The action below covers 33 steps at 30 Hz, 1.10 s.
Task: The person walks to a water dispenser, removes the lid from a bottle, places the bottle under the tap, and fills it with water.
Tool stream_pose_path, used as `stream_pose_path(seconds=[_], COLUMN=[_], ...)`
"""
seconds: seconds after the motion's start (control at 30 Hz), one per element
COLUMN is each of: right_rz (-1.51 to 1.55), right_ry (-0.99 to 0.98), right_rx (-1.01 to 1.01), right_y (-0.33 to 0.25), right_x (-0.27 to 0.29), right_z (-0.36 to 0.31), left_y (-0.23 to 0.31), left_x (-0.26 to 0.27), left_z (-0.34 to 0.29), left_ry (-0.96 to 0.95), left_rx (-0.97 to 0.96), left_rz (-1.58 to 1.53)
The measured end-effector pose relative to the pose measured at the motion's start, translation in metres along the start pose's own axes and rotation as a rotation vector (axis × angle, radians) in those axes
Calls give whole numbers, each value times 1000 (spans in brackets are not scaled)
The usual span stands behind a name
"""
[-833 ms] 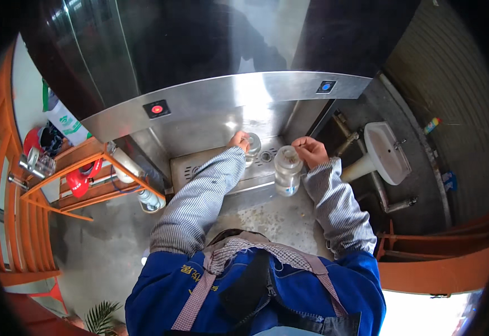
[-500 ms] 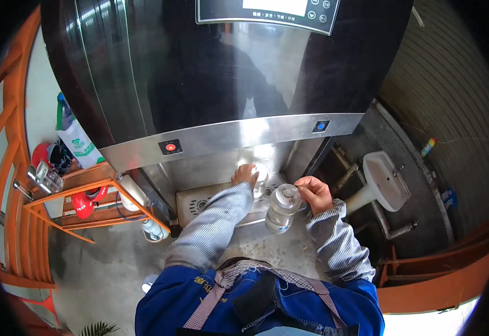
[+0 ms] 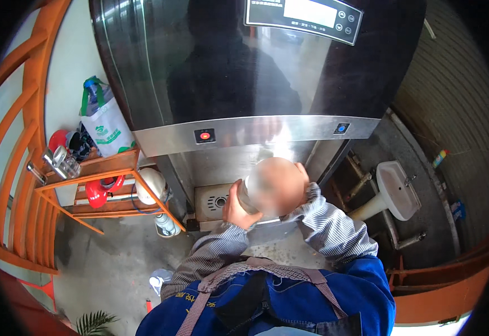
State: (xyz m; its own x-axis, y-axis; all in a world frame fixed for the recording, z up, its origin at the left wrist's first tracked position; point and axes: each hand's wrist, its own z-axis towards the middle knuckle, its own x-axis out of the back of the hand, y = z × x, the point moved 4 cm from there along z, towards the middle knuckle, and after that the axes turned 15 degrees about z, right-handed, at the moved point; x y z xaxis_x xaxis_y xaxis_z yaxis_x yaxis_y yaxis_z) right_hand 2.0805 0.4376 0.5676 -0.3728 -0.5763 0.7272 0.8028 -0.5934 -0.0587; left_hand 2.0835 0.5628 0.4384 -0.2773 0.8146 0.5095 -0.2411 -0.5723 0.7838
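Observation:
In front of the steel water dispenser, my left hand curves around the side of a clear container, thumb up and fingers closed on it. A round blurred patch covers most of the container, so its top and contents cannot be made out. My right hand is at the far right side of that patch, with only a little of it showing; its fingers and grip are hidden. Both hands are above the front of the drip tray, below the red button and blue button.
An orange shelf on the left holds a white bag, clear cups, and a red helmet beside a white helmet. A white washbasin stands at the right. A clear bottle is low on the left.
My right hand has moved from the clear jug's upper edge toward my left hand. My left hand has come nearer and now wraps a clear container. The view has turned, shifting the dispenser rightward.

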Motion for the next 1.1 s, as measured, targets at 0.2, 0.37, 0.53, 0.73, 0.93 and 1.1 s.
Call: stream_pose_path(seconds=[0.2,0.37,0.53,0.73,0.93,1.1], right_rz=[146,312,486,904,272,473], right_ry=[-149,-240,-346,-648,-1093,-692], right_rx=[-149,-45,312,189,-60,128], right_y=[-19,-39,-54,-34,-28,-36], right_x=[-49,-42,-38,-26,-72,-80], right_z=[-5,0,9,23,-5,-17], left_y=[9,8,2,-30,-29,-50], left_x=[40,60,60,43,53,48], left_z=[-21,-40,-45,-54,-52,-62], left_ry=[-30,-48,-292,-282,-413,-376], left_rx=[-68,-123,-244,-178,-64,-29], left_rz=[302,241,-158,-129,252,303])
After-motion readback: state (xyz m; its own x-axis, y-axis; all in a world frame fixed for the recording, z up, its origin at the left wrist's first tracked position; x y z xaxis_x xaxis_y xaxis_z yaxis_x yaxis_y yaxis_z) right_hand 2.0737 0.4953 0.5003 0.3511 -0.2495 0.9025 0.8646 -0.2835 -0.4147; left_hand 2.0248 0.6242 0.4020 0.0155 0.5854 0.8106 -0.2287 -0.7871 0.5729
